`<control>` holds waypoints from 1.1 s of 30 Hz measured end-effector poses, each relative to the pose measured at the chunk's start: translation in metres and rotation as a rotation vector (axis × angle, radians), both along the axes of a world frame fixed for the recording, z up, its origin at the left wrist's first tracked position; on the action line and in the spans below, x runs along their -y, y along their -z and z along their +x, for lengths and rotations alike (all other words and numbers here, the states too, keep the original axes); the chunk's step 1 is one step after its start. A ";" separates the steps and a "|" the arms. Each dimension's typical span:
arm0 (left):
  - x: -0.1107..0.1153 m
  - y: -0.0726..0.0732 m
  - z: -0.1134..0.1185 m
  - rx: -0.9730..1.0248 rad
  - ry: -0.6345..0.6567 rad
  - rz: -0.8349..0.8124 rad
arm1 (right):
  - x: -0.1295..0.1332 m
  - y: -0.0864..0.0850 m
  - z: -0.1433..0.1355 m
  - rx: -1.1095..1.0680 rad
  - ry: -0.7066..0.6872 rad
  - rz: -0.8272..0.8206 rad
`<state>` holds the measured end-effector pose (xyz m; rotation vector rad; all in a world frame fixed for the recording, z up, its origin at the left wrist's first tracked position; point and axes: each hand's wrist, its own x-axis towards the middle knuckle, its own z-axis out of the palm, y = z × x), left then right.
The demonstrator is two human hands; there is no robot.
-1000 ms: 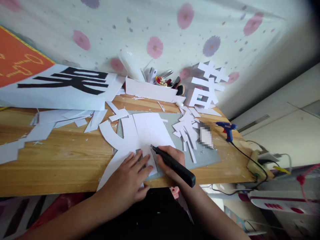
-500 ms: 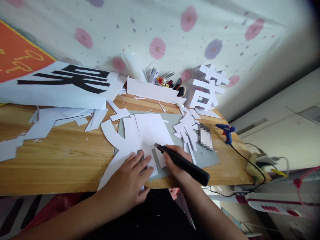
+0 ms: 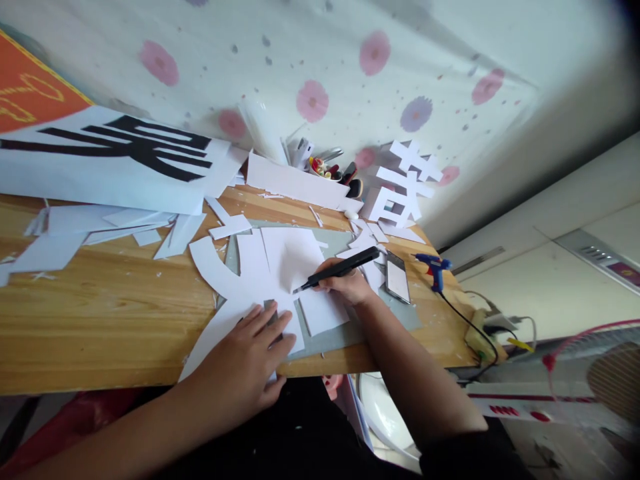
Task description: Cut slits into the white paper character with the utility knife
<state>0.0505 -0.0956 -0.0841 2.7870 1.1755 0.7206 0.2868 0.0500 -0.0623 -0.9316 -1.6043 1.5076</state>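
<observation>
A large white cut-out sheet (image 3: 250, 287) lies over a grey cutting mat (image 3: 330, 341) near the table's front edge. Flat on its lower part rests my left hand (image 3: 255, 353), fingers spread. My right hand (image 3: 347, 283) is closed around a black utility knife (image 3: 345, 265). The knife's blade points left and its tip is at the sheet, close to the upper end of a narrow slit. To the right of that slit, a rectangular white flap (image 3: 323, 313) lies on the mat. My fingers partly hide the dark slots under the left hand.
White scraps (image 3: 117, 223) lie on the wooden table (image 3: 115, 313) at left. A phone (image 3: 397, 279) and a blue glue gun (image 3: 434, 265) with its cord are at right. Behind stand a white paper character (image 3: 395, 200) and a tool holder (image 3: 330, 170).
My right hand has turned the knife, so its handle now points up and right instead of down and right. The blade tip has shifted slightly left. My left hand stays on the sheet.
</observation>
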 end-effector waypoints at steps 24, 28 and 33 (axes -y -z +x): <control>-0.002 0.001 -0.002 -0.012 0.008 0.021 | 0.003 -0.023 0.006 0.290 -0.147 0.323; -0.002 0.003 -0.001 -0.009 -0.004 0.023 | 0.003 -0.029 0.009 0.320 -0.177 0.357; -0.002 0.003 -0.002 0.014 -0.010 0.068 | 0.005 -0.032 0.009 0.346 -0.173 0.396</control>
